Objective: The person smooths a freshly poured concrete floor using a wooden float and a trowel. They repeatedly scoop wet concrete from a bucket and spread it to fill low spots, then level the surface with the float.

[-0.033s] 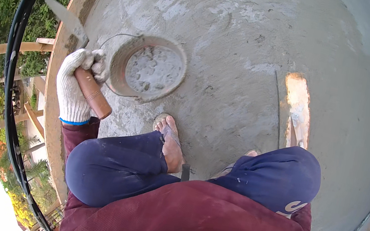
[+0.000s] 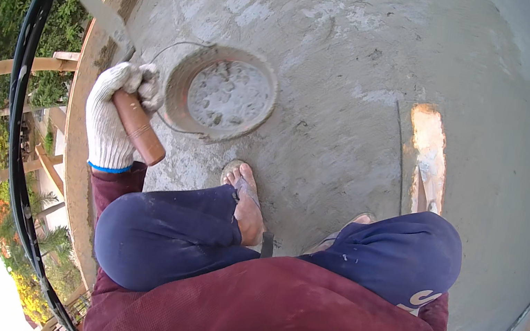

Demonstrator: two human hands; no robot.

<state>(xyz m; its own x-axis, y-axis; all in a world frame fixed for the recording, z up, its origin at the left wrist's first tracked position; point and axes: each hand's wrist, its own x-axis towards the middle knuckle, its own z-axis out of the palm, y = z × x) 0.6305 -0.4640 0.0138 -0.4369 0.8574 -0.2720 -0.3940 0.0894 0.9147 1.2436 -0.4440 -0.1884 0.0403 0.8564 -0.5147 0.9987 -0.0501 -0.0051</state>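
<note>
My left hand [image 2: 106, 121], in a white knit glove, is shut on the brown wooden handle of a trowel [image 2: 139, 128]. Its grey blade [image 2: 99, 11] points up and left, past the slab's edge. Right beside the hand stands a round, mortar-crusted bucket [image 2: 179, 84] with a wire bail, holding wet grey mix [image 2: 231, 95]. The gloved fingers touch its left rim. My right hand is out of sight. I am squatting, with blue trousers, a maroon top and a sandalled foot [image 2: 247, 199] just below the bucket.
The grey concrete slab [image 2: 368, 49] shows lighter smoothed patches. A long flat float [image 2: 427, 154] lies on it at the right, above my right knee. A wooden form board [image 2: 82, 107] edges the slab on the left, with a black hose [image 2: 15, 123], wooden poles and greenery beyond the drop.
</note>
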